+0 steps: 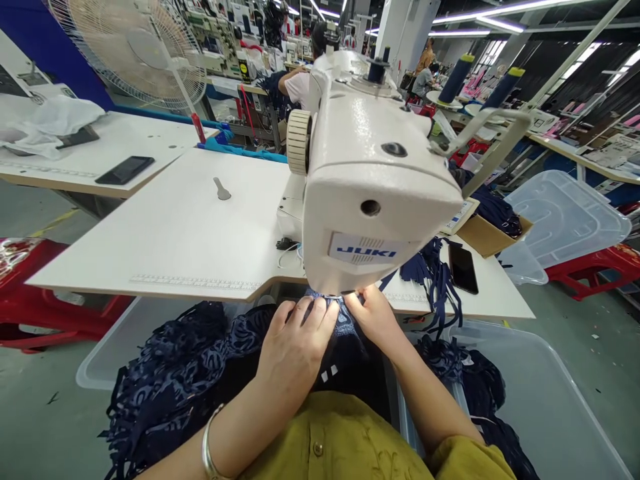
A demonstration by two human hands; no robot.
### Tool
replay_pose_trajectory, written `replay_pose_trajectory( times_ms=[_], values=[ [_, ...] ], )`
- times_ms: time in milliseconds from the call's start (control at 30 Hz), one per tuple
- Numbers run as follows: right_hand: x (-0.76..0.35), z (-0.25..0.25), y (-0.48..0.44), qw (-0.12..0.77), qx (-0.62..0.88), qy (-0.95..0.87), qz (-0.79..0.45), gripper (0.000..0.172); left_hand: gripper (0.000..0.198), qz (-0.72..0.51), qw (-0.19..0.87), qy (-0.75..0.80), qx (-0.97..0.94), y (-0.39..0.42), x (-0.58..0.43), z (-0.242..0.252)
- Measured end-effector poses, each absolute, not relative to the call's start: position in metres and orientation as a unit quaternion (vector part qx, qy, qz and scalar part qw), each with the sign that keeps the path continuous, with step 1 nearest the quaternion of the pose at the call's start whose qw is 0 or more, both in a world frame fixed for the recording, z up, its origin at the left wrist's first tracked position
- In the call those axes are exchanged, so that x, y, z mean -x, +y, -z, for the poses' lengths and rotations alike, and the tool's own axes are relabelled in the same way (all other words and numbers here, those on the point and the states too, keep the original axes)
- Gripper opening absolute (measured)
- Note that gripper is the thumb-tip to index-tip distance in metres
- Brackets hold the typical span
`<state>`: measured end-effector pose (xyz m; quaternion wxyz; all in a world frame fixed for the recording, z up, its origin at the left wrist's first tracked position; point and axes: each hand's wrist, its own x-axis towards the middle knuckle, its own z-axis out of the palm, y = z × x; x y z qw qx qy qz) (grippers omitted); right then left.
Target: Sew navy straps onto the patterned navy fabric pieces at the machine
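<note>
Under the head of a white sewing machine [380, 193] lies a piece of dark blue patterned fabric [344, 321], most of it hidden by the machine and my hands. My left hand [300, 333] rests on the fabric's left side, fingers bent over its edge. On the right side my right hand [373, 317] pinches the same fabric between thumb and fingers. The needle and presser foot are out of sight behind the machine head. A heap of navy patterned pieces [175, 373] hangs to the left of my left arm.
Dark straps [440, 280] and a phone [463, 268] lie on the table at right. A clear bin [540, 373] with navy pieces stands below. Another phone [125, 170] is on the left table, near a fan [140, 50]. Red stools [45, 293] stand nearby; a co-worker [300, 83] sits ahead.
</note>
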<state>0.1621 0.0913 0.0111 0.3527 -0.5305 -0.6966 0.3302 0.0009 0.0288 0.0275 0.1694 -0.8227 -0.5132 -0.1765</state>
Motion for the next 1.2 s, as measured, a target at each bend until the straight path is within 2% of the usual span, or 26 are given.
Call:
replay_pose_trajectory(
  times_ms=[433,600,833,1033,1200],
  values=[
    [-0.165,-0.008,0.091,0.365,0.537,-0.678,-0.344,0.010,0.027,0.205,0.168,-0.510,0.818,0.029,-0.004,-0.029],
    [-0.166,-0.006,0.091,0.388,0.527,-0.660,-0.369,0.008,0.043,0.208,0.151,-0.504,0.824,0.025,-0.008,-0.028],
    [-0.166,0.004,0.089,0.428,0.499,-0.609,-0.443,0.008,0.032,0.220,0.134,-0.507,0.823,0.025,-0.004,-0.025],
    [-0.161,0.010,0.079,0.448,0.499,-0.584,-0.458,0.010,0.041,0.226,0.137,-0.425,0.866,0.023,0.004,-0.020],
    [-0.157,0.011,0.080,0.482,0.484,-0.574,-0.451,0.011,0.041,0.200,0.165,-0.462,0.848,0.018,0.002,-0.021]
  ],
)
